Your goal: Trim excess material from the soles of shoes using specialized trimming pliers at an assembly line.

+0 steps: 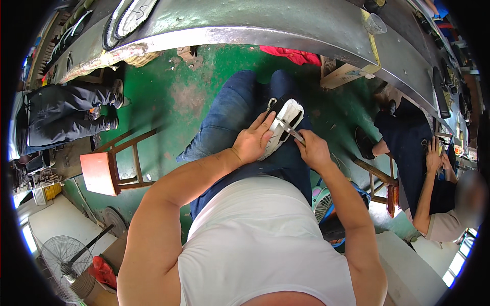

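Note:
Across my thighs lies a long, shoe-shaped piece (292, 110), white with black parts, its rounded end pointing away from me. My left hand (252, 141) is closed on its left side, the fingers pressed along the black edge. In my right hand (313, 149) is a slim silver metal tool (292, 131), gripped from the right. The tool's far end reaches onto the white surface of the piece. Whether it is pincers or scissors is too small to tell.
A metal-topped workbench (245, 23) spans the far side, with white sole-shaped pieces (135, 15) at its left. A wooden stool (99, 172) stands left, a green fan (322, 203) by my right hip. Other people (66, 115) are on both sides.

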{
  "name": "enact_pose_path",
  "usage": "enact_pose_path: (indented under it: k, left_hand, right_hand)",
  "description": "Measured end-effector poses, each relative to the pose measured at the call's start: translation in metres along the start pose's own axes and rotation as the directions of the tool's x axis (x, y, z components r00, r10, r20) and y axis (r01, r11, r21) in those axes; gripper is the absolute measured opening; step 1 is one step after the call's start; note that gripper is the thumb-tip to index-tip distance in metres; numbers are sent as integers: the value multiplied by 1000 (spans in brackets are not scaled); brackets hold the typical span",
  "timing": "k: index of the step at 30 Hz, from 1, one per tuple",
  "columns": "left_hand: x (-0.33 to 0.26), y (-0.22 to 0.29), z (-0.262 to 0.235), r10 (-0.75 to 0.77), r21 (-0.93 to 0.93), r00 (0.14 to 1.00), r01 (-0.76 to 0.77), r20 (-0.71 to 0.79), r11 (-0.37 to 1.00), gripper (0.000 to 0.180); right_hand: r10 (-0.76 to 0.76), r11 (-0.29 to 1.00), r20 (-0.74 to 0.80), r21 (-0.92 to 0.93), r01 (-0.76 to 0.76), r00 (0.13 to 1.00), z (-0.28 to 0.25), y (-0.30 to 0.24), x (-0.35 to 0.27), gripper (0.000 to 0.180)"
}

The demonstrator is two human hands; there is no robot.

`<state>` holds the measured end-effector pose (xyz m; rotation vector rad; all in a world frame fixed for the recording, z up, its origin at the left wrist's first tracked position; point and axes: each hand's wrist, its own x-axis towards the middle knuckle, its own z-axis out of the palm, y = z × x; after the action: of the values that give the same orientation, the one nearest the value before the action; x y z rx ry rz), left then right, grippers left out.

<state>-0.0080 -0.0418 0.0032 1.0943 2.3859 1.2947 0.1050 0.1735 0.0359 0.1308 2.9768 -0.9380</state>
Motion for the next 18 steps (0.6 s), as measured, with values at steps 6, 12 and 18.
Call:
enact_pose_path:
  k: [6, 12, 18]
  left_hand:
    - [4, 11, -13, 36, 171, 959, -87, 280, 981, 54]
    - [17, 19, -21, -140, 243, 904, 42, 403, 969, 60]
    - [37, 35, -35, -200, 382, 809, -33, 553, 924, 66]
  right_hand:
    - [184, 983, 204, -49, -177, 962, -22, -1, -23, 19]
    - [254, 903, 446, 208, -375, 858, -65, -10, 6, 27]
    - [265, 964, 247, -37, -264, 932, -28, -13, 32, 42]
